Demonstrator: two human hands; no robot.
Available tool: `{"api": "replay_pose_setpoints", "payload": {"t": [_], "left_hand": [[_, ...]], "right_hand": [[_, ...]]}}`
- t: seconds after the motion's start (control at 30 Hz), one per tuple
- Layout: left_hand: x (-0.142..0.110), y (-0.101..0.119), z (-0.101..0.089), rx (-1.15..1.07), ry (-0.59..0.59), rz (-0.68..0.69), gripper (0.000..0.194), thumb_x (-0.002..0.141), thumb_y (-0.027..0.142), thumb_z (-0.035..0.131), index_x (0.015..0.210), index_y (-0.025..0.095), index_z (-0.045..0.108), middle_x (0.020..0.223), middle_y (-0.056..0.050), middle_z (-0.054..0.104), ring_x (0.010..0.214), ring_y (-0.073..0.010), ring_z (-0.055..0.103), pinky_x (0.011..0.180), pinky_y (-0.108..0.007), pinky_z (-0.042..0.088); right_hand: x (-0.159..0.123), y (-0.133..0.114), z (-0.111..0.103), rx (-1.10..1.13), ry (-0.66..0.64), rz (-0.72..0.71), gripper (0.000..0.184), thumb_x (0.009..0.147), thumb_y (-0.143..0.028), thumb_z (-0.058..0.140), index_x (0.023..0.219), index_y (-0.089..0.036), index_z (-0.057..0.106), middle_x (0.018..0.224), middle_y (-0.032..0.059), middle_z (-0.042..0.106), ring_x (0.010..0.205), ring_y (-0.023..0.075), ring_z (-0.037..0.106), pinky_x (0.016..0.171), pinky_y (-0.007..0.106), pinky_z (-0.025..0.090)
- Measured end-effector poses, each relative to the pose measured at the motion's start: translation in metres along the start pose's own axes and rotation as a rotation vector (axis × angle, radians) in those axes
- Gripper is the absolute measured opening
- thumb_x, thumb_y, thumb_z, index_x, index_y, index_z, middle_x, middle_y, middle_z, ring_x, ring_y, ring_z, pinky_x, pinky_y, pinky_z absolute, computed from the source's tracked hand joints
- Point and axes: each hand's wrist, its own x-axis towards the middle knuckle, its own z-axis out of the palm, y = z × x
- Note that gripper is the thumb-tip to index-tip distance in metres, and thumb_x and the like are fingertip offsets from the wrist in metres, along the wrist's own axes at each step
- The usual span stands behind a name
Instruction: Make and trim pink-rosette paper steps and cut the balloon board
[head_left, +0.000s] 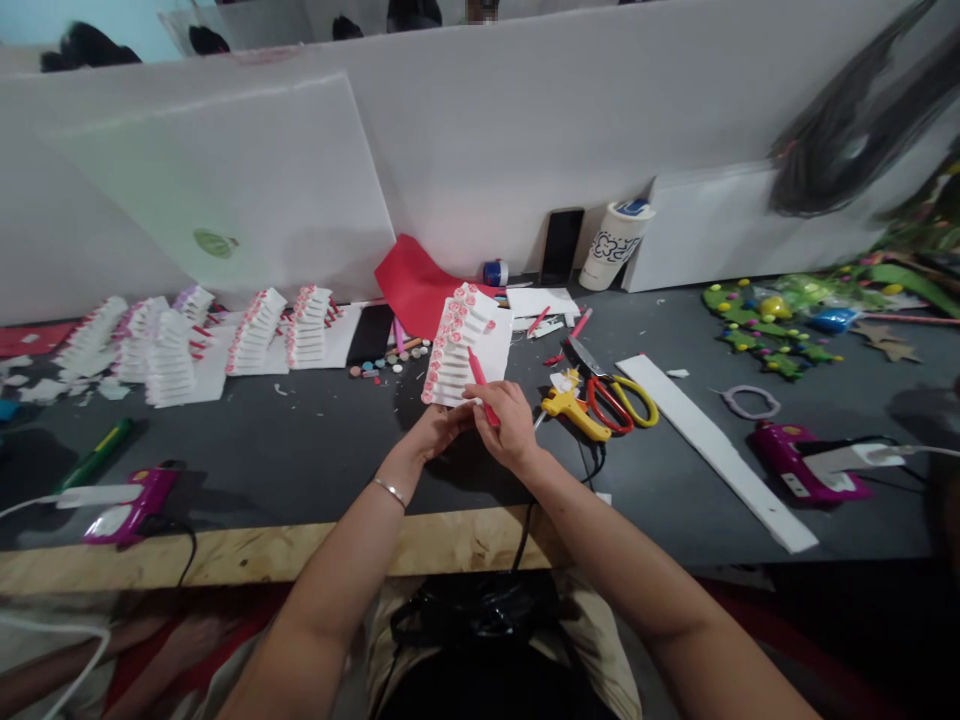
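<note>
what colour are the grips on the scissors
The scissors grips are red and yellow, in the head view.

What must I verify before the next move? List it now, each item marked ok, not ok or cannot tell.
1. Left hand on the white layered piece with pink rosettes: ok, gripped at its lower edge.
2. Right hand on the red strip: ok, pinched in the fingers.
3. Scissors with red and yellow handles: ok, lying apart from both hands.
4. Black cord over the wooden table edge: not ok, runs close under the right forearm.
5. Magenta glue gun: cannot tell whether it is hot.
</note>
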Motion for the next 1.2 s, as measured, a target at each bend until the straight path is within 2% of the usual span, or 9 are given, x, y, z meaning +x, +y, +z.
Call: {"api": "replay_pose_setpoints", "payload": {"t": [0.13,0.27,0.33,0.43,0.6,0.77,0.97,1.1,1.2], "left_hand": [[0.002,0.003,-0.006,-0.079,0.029,-0.096,0.028,0.076,0.024,0.077,0.101,0.012,0.071,0.093,-0.009,0.077,0.093,-0.024,0.072,0.096,-0.041,0.051],[0.001,0.009,-0.006,-0.195,0.027,-0.082,0.019,0.087,0.024,0.065,0.099,0.012,0.072,0.104,-0.011,0.076,0.099,-0.0238,0.071,0.093,-0.039,0.053],[-0.001,0.011,-0.003,-0.216,0.01,-0.064,0.019,0.087,0.023,0.062,0.101,0.014,0.072,0.111,-0.011,0.075,0.108,-0.0246,0.068,0.095,-0.039,0.052],[-0.003,0.01,0.002,-0.2,0.007,-0.064,0.02,0.086,0.019,0.063,0.104,0.015,0.071,0.114,-0.009,0.074,0.115,-0.0241,0.064,0.099,-0.038,0.05],[-0.003,0.003,0.001,-0.151,0.02,-0.065,0.028,0.077,0.02,0.074,0.104,0.013,0.071,0.113,-0.011,0.074,0.111,-0.0267,0.065,0.095,-0.04,0.051],[-0.001,-0.002,-0.002,-0.143,0.123,-0.01,0.035,0.071,0.017,0.079,0.105,0.014,0.072,0.106,-0.008,0.075,0.096,-0.0213,0.069,0.086,-0.034,0.053],[0.002,-0.001,0.0,-0.138,0.22,0.055,0.04,0.068,0.018,0.082,0.107,0.015,0.071,0.092,-0.004,0.076,0.088,-0.0179,0.069,0.088,-0.033,0.053],[0.003,-0.004,-0.001,-0.038,0.201,0.103,0.041,0.064,0.026,0.084,0.101,0.014,0.071,0.08,-0.003,0.073,0.075,-0.0187,0.068,0.077,-0.036,0.055],[0.005,-0.008,-0.001,0.02,0.196,0.144,0.044,0.064,0.029,0.085,0.103,0.015,0.071,0.092,-0.007,0.075,0.093,-0.024,0.069,0.091,-0.042,0.052]], "right_hand": [[0.0,0.001,0.0,0.102,0.111,0.15,0.029,0.094,-0.021,0.048,0.121,-0.025,0.058,0.096,0.0066,0.068,0.089,0.0223,0.06,0.082,0.04,0.049],[-0.001,0.008,0.004,0.271,0.281,0.464,0.027,0.097,-0.03,0.041,0.116,-0.022,0.058,0.094,0.0064,0.061,0.085,0.0196,0.06,0.079,0.036,0.05],[-0.002,0.011,0.009,0.327,0.273,0.623,0.029,0.098,-0.032,0.036,0.116,-0.022,0.057,0.085,0.0032,0.058,0.072,0.0166,0.056,0.069,0.032,0.049],[-0.006,0.013,0.017,0.391,0.117,0.752,0.032,0.096,-0.034,0.038,0.123,-0.022,0.051,0.081,0.0011,0.059,0.063,0.0153,0.054,0.062,0.029,0.047],[-0.013,0.012,0.023,0.436,-0.073,0.791,0.043,0.093,-0.034,0.045,0.133,-0.021,0.037,0.095,0.0058,0.067,0.076,0.0195,0.065,0.069,0.032,0.052],[-0.014,0.014,0.022,0.438,-0.135,0.789,0.049,0.088,-0.033,0.051,0.133,-0.019,0.036,0.102,0.0082,0.068,0.08,0.0216,0.067,0.073,0.035,0.053],[-0.012,0.011,0.022,0.508,-0.182,0.685,0.049,0.085,-0.032,0.057,0.13,-0.02,0.041,0.111,0.0073,0.065,0.091,0.0195,0.064,0.082,0.033,0.053],[-0.011,0.011,0.024,0.589,-0.166,0.808,0.039,0.092,-0.046,0.046,0.123,-0.023,0.046,0.076,-0.001,0.062,0.062,0.0162,0.058,0.058,0.029,0.051],[-0.009,0.011,0.022,0.568,-0.148,0.912,0.034,0.093,-0.05,0.042,0.115,-0.024,0.049,0.062,-0.0045,0.056,0.048,0.0157,0.053,0.047,0.028,0.045]]}}
